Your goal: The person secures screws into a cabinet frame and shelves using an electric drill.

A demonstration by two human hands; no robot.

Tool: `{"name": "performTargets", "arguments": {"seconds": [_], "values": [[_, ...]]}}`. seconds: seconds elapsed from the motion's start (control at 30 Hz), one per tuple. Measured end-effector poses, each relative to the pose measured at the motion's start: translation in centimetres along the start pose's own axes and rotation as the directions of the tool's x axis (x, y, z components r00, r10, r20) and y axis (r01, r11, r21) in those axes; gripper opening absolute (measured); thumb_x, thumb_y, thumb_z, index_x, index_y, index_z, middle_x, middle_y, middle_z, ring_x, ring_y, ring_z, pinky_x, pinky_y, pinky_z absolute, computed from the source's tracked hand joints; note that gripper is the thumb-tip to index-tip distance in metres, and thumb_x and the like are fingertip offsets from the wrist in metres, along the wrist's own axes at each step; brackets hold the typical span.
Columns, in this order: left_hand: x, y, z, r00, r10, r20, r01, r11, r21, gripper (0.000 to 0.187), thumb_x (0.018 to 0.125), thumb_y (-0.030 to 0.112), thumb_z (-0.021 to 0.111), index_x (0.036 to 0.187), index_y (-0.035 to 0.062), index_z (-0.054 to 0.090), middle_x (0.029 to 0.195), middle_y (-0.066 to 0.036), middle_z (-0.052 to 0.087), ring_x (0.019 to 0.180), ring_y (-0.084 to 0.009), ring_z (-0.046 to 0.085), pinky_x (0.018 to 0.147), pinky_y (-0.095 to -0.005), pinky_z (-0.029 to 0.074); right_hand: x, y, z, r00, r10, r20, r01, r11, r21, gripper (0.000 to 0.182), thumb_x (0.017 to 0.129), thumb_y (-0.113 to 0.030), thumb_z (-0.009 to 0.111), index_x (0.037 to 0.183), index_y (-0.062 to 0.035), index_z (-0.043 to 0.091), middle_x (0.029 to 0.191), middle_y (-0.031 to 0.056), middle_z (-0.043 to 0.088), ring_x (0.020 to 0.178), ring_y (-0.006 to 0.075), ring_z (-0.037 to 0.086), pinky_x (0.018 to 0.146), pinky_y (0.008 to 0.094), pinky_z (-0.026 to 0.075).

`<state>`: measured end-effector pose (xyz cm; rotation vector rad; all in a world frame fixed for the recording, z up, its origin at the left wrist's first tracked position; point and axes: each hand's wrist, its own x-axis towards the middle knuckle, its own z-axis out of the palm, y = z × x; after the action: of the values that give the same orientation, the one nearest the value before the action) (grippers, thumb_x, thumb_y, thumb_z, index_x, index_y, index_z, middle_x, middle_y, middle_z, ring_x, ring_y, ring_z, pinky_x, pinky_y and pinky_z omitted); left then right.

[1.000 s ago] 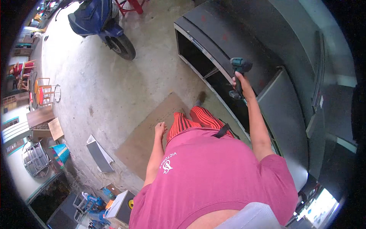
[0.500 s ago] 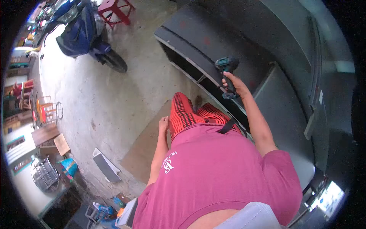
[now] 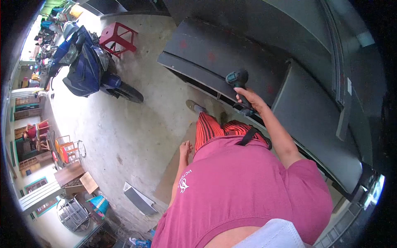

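My right hand (image 3: 253, 100) is wrapped round the grip of a dark teal and black cordless drill (image 3: 237, 77). The drill is held up over the front edge of a long dark grey cabinet (image 3: 206, 51), which has narrow openings along its near side. At my left side, beside the striped trousers (image 3: 210, 128), hangs my left hand (image 3: 186, 147) with its fingers curled in. Whatever those fingers hold, if anything, is hidden. A flat dark grey panel (image 3: 316, 120) adjoins the cabinet to the right of my right hand.
A blue motorbike (image 3: 89, 68) and a red plastic stool (image 3: 118, 38) stand across the concrete floor. Brown cardboard (image 3: 171, 175) lies by my left leg, with a bent grey-white piece (image 3: 139, 199) further left. Tall dark panels (image 3: 285, 25) rise behind the cabinet.
The view has turned, so the motorbike and stool sit lower and a shoe now shows. My right hand still grips the drill, which appears slightly lower and further left. My left hand remains curled.
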<state>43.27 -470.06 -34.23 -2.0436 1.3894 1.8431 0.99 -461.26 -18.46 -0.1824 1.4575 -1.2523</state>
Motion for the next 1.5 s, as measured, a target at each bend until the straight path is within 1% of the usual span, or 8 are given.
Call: {"name": "performTargets", "arguments": {"seconds": [0.23, 0.37, 0.67, 0.93, 1.17, 1.37, 1.43, 1.5], "values": [[0.1, 3.8, 0.3, 0.994, 0.094, -0.059, -0.103, 0.975, -0.196, 0.034, 0.088, 0.031, 0.049, 0.107, 0.0028, 0.052, 0.094, -0.01, 0.063, 0.068, -0.016, 0.06, 0.055, -0.0271, 0.047, 4.2, -4.2, -4.7, 0.988, -0.082, -0.131, 0.102, 0.983, 0.153, 0.032, 0.078, -0.038, 0.063, 0.093, -0.0114, 0.053, 0.067, -0.0001, 0.054, 0.05, 0.0074, 0.05, 0.046, 0.0223, 0.041], [-1.3, 2.9, 1.1, 0.999, 0.009, -0.053, -0.021, 0.971, -0.24, 0.034, 0.088, 0.03, 0.05, 0.107, 0.0025, 0.053, 0.095, -0.011, 0.063, 0.068, -0.0168, 0.06, 0.055, -0.0272, 0.047, 7.4, -7.4, -7.3, 0.978, -0.094, -0.184, 0.129, 0.973, 0.193, 0.033, 0.078, -0.036, 0.065, 0.094, -0.011, 0.051, 0.066, 0.0011, 0.054, 0.049, 0.0084, 0.051, 0.045, 0.0234, 0.041], [-3.2, -4.7, 0.9, 0.997, -0.041, -0.059, 0.043, 0.998, 0.045, 0.036, 0.087, 0.029, 0.051, 0.109, 0.0015, 0.052, 0.094, -0.012, 0.062, 0.068, -0.0176, 0.06, 0.056, -0.0296, 0.05, 8.7, -10.4, -7.6, 0.97, -0.081, -0.228, 0.117, 0.982, 0.147, 0.034, 0.077, -0.038, 0.065, 0.092, -0.0101, 0.053, 0.065, 0.0029, 0.056, 0.05, 0.0099, 0.054, 0.045, 0.0257, 0.044], [-1.3, -1.3, 1.1, 0.983, -0.159, -0.094, 0.13, 0.959, -0.253, 0.033, 0.088, 0.029, 0.051, 0.108, 0.0036, 0.052, 0.09, -0.009, 0.06, 0.068, -0.0161, 0.06, 0.055, -0.0267, 0.048, 9.0, -11.9, -8.3, 0.977, -0.024, -0.211, 0.064, 0.981, 0.185, 0.033, 0.078, -0.037, 0.064, 0.091, -0.0098, 0.052, 0.064, 0.0025, 0.056, 0.05, 0.0101, 0.053, 0.046, 0.0258, 0.044], [-0.5, 4.1, 1.5, 0.993, -0.072, -0.098, 0.029, 0.923, -0.384, 0.034, 0.088, 0.029, 0.051, 0.11, 0.0026, 0.051, 0.086, -0.006, 0.06, 0.06, -0.0108, 0.053, 0.05, -0.0233, 0.043, 9.0, -12.4, -8.2, 0.978, 0.011, -0.21, 0.026, 0.984, 0.174, 0.031, 0.079, -0.035, 0.063, 0.091, -0.0079, 0.052, 0.063, 0.004, 0.056, 0.05, 0.0123, 0.054, 0.044, 0.0287, 0.044], [1.8, 2.1, 0.9, 0.989, -0.037, -0.146, 0.001, 0.972, -0.234, 0.034, 0.087, 0.029, 0.052, 0.105, 0.0013, 0.057, 0.08, -0.007, 0.062, 0.059, -0.0107, 0.054, 0.049, -0.0242, 0.042, 9.2, -12.5, -7.7, 0.965, 0.031, -0.262, -0.001, 0.993, 0.116, 0.031, 0.079, -0.038, 0.063, 0.089, -0.0097, 0.054, 0.061, 0.0022, 0.055, 0.049, 0.0128, 0.052, 0.045, 0.0263, 0.043], [3.4, -0.5, 0.7, 0.945, 0.226, -0.238, -0.187, 0.967, 0.175, 0.032, 0.085, 0.029, 0.053, 0.101, 0.002, 0.06, 0.077, -0.009, 0.063, 0.059, -0.0115, 0.055, 0.049, -0.0254, 0.043, 8.6, -12.8, -7.1, 0.965, 0.011, -0.262, 0.0, 0.999, 0.043, 0.032, 0.079, -0.037, 0.063, 0.089, -0.0085, 0.054, 0.061, 0.0026, 0.055, 0.048, 0.0133, 0.052, 0.045, 0.028, 0.043], [2.3, 0.7, 0.6, 0.966, 0.097, -0.24, -0.08, 0.994, 0.078, 0.032, 0.085, 0.029, 0.053, 0.099, 0.0019, 0.061, 0.076, -0.009, 0.063, 0.059, -0.0126, 0.056, 0.049, -0.0262, 0.043, 8.2, -13.0, -5.6, 0.971, -0.005, -0.239, -0.005, 0.999, -0.04, 0.033, 0.079, -0.037, 0.063, 0.088, -0.0072, 0.054, 0.061, 0.003, 0.055, 0.048, 0.0138, 0.052, 0.046, 0.0296, 0.043]]}}
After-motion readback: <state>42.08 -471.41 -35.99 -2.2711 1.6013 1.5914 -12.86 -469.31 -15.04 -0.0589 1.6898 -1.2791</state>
